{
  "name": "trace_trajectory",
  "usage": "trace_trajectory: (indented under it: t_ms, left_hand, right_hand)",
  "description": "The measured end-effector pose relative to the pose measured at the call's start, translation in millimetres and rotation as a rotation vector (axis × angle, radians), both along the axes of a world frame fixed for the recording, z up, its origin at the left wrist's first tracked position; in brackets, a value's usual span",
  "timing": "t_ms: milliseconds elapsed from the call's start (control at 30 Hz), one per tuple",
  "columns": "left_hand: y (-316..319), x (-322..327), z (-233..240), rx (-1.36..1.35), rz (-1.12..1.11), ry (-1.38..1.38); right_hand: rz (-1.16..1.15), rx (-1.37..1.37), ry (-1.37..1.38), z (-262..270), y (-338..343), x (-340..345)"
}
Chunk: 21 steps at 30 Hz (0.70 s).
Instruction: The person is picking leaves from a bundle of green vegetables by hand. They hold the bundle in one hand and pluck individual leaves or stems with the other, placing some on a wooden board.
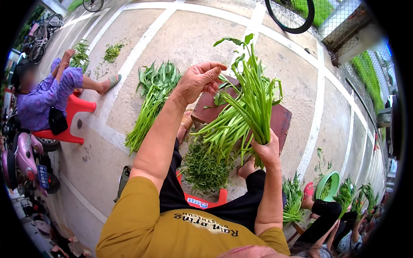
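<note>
My right hand (267,148) grips the lower stems of an upright bunch of leafy greens (256,96), which look like water spinach. My left hand (200,80) is raised beside the upper stems with curled fingers, near a few loose leaves (220,98). Whether it pinches a leaf is unclear. Behind the held bunch, more long green stems (217,133) lie across a low dark-red wooden stool (281,121). Picked-off leaves (206,167) form a heap on the ground between my feet.
Another bunch of greens (150,106) lies on the concrete at left. Further left, a person (42,100) on a red plastic stool (75,106) handles greens. A green basin (334,183) and other workers are at lower right. A bicycle wheel (288,16) stands ahead.
</note>
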State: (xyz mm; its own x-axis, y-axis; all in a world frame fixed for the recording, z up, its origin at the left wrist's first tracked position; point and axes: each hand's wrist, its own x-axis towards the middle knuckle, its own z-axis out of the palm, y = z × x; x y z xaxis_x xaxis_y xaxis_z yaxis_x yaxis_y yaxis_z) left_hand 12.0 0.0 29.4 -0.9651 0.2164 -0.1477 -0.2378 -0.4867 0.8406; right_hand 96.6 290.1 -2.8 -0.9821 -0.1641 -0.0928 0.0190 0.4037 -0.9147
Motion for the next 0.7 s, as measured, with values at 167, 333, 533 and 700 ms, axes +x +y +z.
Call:
trace_trajectory:
  t_ms: [167,333,533,700]
  left_hand:
    - [-8,4,-5,-0.282,0.008,0.107]
    - [-10,8,-5,-0.493,0.005,0.153]
    - [-5,7,-17,-0.671,0.070,0.220]
    - [-9,7,-23,-0.566,0.056,0.215]
  right_hand:
    - [-0.047,-0.024,-0.044,3,1,1]
    - [-0.053,-0.034,-0.030,9,0,0]
    - [-0.058,-0.008,-0.010,6,-1,-1]
    - [-0.063,-0.011,-0.004,6,0,-2]
